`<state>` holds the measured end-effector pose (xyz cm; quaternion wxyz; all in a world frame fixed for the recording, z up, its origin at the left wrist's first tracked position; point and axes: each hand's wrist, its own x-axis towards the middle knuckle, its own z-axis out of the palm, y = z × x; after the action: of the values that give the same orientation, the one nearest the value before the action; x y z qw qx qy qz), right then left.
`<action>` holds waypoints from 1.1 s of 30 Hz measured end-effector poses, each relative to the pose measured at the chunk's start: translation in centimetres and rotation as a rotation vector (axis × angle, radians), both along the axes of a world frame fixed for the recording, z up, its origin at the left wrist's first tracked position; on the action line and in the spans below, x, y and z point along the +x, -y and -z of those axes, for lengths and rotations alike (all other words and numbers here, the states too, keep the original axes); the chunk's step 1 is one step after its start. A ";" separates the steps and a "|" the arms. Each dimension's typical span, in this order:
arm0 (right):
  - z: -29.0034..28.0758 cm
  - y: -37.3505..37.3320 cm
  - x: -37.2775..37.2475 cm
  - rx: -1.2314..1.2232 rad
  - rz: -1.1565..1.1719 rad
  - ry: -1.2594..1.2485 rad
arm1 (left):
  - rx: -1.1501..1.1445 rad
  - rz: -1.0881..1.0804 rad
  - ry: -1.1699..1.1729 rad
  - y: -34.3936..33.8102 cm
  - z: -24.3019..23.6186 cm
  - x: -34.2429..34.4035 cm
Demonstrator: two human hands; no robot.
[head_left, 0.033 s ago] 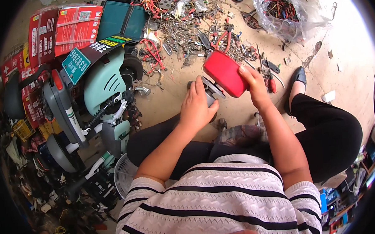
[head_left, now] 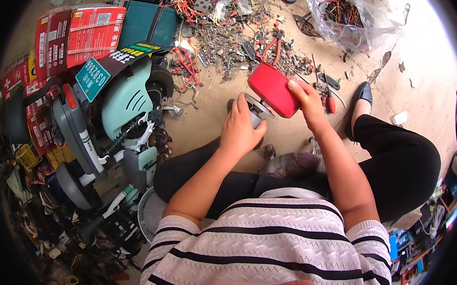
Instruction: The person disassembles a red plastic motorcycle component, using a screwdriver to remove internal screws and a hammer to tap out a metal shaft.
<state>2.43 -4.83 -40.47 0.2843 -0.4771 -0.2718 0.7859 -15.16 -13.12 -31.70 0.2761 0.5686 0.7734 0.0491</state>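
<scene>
My right hand grips a glossy red rounded box-shaped housing by its right end, thumb on top. My left hand is wrapped round a grey part with a flat round rim, mostly hidden under the fingers. The two pieces lie close together in front of my knees, the rim against or just under the housing's lower left edge. Whether they are joined I cannot tell. On the floor beyond are red-handled pliers and a red-handled screwdriver.
Small scrap parts and wires cover the floor ahead. A clear plastic bag of wires lies at the far right. To my left stands a pale green scooter, with red boxes behind it. A white basket sits by my left side.
The red housing has turned very slightly in my right hand, its top facing up a little more. Otherwise nothing has visibly moved.
</scene>
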 end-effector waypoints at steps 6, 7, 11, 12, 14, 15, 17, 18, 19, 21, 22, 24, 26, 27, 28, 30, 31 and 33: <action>2.6 0.3 -0.1 -0.169 -0.005 0.239 | -0.147 -0.311 0.357 0.5 7.5 -0.7; 3.3 0.5 -0.1 -0.271 -0.001 0.249 | -0.143 -0.316 0.359 0.3 8.6 -0.8; 6.8 0.3 0.0 -0.240 -0.122 0.304 | -0.275 -0.348 0.580 -1.8 11.0 -0.8; 7.7 0.0 0.1 -0.248 -0.142 0.314 | -0.405 -0.404 0.565 -2.5 11.2 -0.6; 9.2 -0.4 0.2 -0.205 -0.188 0.369 | -0.530 -0.501 0.599 -3.7 11.1 -0.3; 9.8 -0.5 0.2 -0.228 -0.208 0.400 | -0.601 -0.527 0.615 -4.4 11.0 -0.2; 10.7 0.0 0.2 -0.187 -0.214 0.435 | -0.638 -0.529 0.691 -5.3 10.7 -0.3; 11.1 0.3 0.3 -0.147 -0.224 0.455 | -0.637 -0.529 0.686 -5.8 10.7 -0.5; 11.5 0.5 0.2 -0.142 -0.215 0.472 | -0.720 -0.508 0.733 -6.3 10.8 -0.9; 12.5 1.2 0.0 0.032 -0.259 0.536 | -0.813 -0.482 0.780 -6.8 11.5 -1.1; 13.0 1.7 0.3 0.188 -0.333 0.580 | -0.858 -0.481 0.797 -6.9 12.0 -1.2; 14.3 2.3 0.4 0.181 -0.376 0.593 | -0.936 -0.479 0.804 -6.8 13.1 -0.9; 15.7 2.9 0.0 0.218 -0.346 0.574 | -0.915 -0.537 0.818 -6.4 14.2 -0.6; 16.1 3.3 0.2 0.276 -0.338 0.557 | -0.902 -0.596 0.820 -5.9 14.6 -0.5; 16.4 3.7 0.3 0.162 -0.361 0.523 | -0.975 -0.649 0.826 -5.8 15.1 -0.5; 16.5 4.3 0.7 0.015 -0.300 0.361 | -0.979 -0.717 0.958 -4.8 15.5 -1.1; 16.2 4.5 0.9 0.034 -0.324 0.352 | -0.976 -0.777 1.062 -4.5 15.6 -1.7; 15.0 5.5 1.4 0.248 -0.322 0.440 | -1.098 -0.766 1.016 -4.2 15.5 -3.7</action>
<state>3.79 -10.28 -55.47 0.1464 -0.5485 -0.4930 0.6594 -18.88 -8.90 -47.23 0.7925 -0.0396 0.6086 0.0061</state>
